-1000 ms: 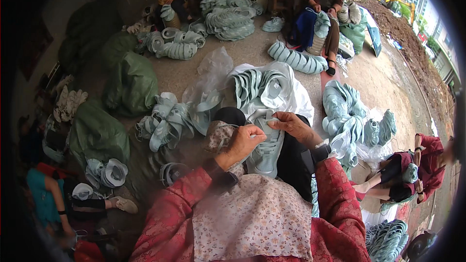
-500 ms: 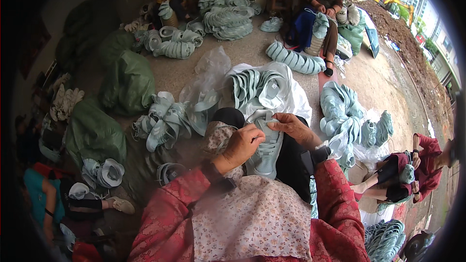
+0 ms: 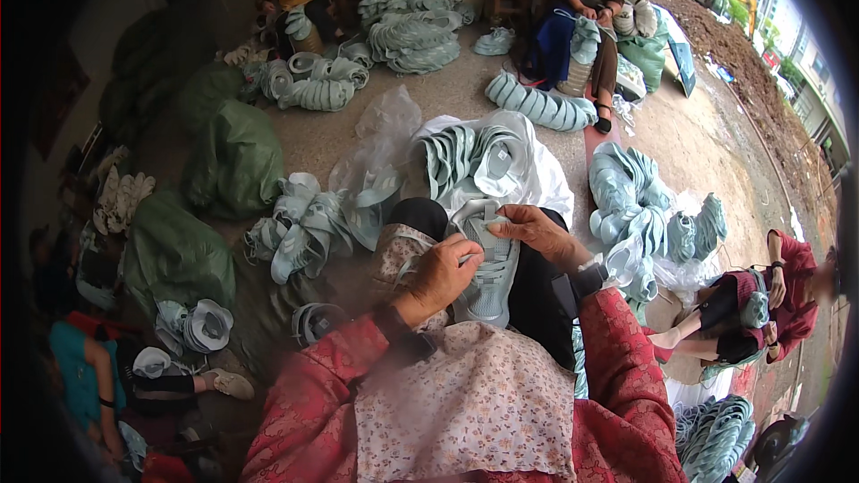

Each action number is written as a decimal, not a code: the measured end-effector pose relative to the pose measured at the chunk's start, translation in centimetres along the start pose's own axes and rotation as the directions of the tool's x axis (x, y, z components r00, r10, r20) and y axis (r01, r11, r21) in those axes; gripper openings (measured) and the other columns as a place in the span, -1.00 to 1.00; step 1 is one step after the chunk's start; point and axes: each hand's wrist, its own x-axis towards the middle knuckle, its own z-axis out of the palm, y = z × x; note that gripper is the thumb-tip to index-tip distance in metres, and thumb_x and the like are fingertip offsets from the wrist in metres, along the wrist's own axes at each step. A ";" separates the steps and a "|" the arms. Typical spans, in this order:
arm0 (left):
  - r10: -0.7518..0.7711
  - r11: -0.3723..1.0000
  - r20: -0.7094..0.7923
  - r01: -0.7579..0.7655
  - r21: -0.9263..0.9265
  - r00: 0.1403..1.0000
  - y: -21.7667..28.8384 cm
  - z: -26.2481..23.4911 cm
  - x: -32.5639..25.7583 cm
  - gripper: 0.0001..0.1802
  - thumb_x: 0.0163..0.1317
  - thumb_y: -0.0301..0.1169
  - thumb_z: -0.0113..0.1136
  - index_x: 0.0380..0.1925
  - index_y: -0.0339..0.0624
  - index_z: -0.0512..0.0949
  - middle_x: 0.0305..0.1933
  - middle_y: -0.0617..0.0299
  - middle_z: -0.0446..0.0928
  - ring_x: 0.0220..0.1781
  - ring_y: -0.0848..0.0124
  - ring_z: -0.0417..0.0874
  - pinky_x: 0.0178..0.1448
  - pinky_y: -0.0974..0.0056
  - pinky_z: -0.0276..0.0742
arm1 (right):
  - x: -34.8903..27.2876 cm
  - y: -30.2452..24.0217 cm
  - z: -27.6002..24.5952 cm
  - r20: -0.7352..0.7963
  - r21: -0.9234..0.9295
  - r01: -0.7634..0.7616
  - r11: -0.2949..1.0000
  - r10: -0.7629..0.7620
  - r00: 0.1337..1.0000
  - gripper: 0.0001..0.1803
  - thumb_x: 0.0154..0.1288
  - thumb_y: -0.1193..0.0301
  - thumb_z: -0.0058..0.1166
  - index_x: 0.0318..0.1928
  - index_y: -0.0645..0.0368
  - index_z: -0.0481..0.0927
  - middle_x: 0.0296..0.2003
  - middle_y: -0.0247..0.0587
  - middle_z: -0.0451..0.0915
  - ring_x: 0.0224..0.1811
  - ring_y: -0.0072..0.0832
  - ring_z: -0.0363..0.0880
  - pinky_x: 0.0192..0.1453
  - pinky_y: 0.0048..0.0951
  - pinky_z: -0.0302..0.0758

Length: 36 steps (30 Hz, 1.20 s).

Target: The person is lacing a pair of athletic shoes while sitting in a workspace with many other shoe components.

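Note:
A pale blue-grey shoe upper [image 3: 488, 291] lies across my lap, its opening away from me and laces crossing its front. My right hand [image 3: 543, 237] pinches the upper at the edge near the tongue, thumb and forefinger pressed together. On the other side, my left hand [image 3: 438, 279] is closed in a pinch close against the upper's left eyelet edge. What its fingertips hold is too small to make out. A floral apron [image 3: 465, 402] covers my lap below the upper.
Just ahead, stacked uppers [image 3: 474, 156] rest on white plastic sheeting [image 3: 548, 170]. More uppers lie in bundles left [image 3: 304, 224] and right [image 3: 626, 197]. Green sacks [image 3: 234, 156] stand to the left. Several people sit around, one [image 3: 787, 291] at the right with an upper.
My left hand has moved slightly left and down, staying pinched at the upper's edge. My right hand keeps its grip near the tongue. The whole view has shifted slightly.

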 end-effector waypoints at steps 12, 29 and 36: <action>0.085 0.891 0.615 0.216 -0.399 0.784 -3.5 -3.5 6.9 -0.21 0.03 -0.38 0.46 0.23 -0.39 0.30 0.14 0.07 0.47 0.15 0.40 0.47 0.22 0.31 0.41 | -2.6 2.3 0.6 -0.432 -0.184 0.258 0.949 -0.314 0.845 -0.82 0.34 0.40 0.16 -0.15 0.24 0.56 -0.33 -0.46 0.55 -0.30 -0.71 0.43 -0.20 -0.62 0.39; 0.009 0.944 0.613 0.196 -0.266 0.790 -2.8 -3.1 7.0 -0.40 -0.01 -0.43 0.38 0.07 -0.37 0.44 -0.02 0.18 0.56 0.00 0.51 0.50 0.13 0.38 0.42 | -4.4 4.7 4.9 -0.525 0.073 0.240 0.968 -0.167 0.835 -0.88 0.29 0.51 0.16 -0.18 0.25 0.55 -0.40 -0.38 0.56 -0.42 -0.69 0.48 -0.35 -0.66 0.41; -0.137 0.868 0.328 0.272 -0.414 0.935 -2.9 -4.4 5.7 -0.53 0.18 -0.28 0.29 0.06 -0.21 0.46 -0.03 0.24 0.52 -0.03 0.44 0.51 0.08 0.34 0.41 | -13.6 5.0 -11.8 -0.717 0.653 0.677 0.339 -0.009 0.697 -0.79 0.39 0.37 -0.10 -0.35 0.21 0.47 -0.61 -0.38 0.38 -0.66 -0.60 0.27 -0.53 -0.60 0.29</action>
